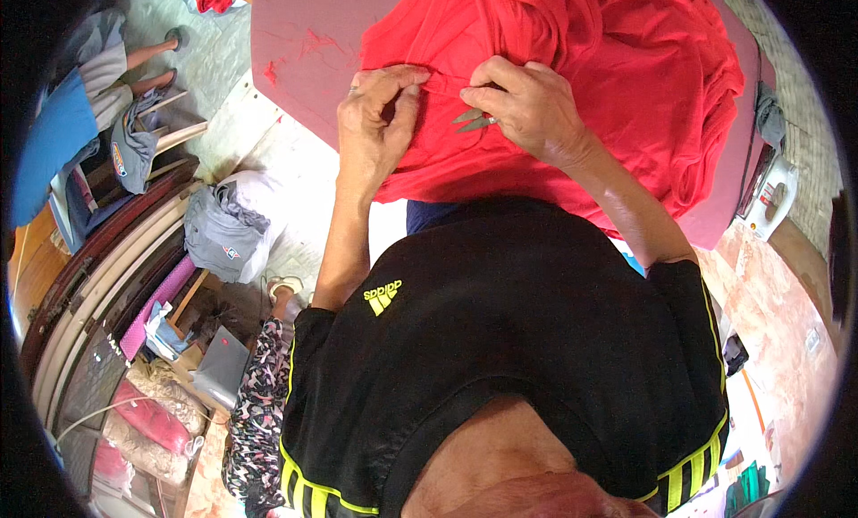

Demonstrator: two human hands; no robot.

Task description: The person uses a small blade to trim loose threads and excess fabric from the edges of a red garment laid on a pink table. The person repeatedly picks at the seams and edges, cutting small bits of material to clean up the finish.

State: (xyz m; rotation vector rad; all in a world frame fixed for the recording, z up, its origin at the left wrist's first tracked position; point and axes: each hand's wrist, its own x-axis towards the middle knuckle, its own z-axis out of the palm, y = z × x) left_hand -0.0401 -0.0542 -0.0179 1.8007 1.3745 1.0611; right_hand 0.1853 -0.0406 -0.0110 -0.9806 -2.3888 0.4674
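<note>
A red garment (643, 89) lies bunched and wrinkled over the table in front of me. My left hand (374, 125) is closed at its left side, thumb and forefinger pinching the red cloth. A little to the right, my right hand (536, 111) has its thumb and forefinger pressed together just above the cloth. Thread snips (473, 122) are tucked in that same hand, their short pointed blades sticking out to the left, slightly apart. The handle of the snips is hidden by my fingers. Whether a thread runs between my two hands is too fine to make out.
The mauve tabletop (299, 93) carries red thread scraps (317, 42) at its left. A white iron (773, 196) stands beyond its right edge. Grey clothing (219, 232) hangs at the left near stacked furniture. Another person's patterned trousers (255, 420) show at lower left, and a person's legs (152, 67) at upper left.
</note>
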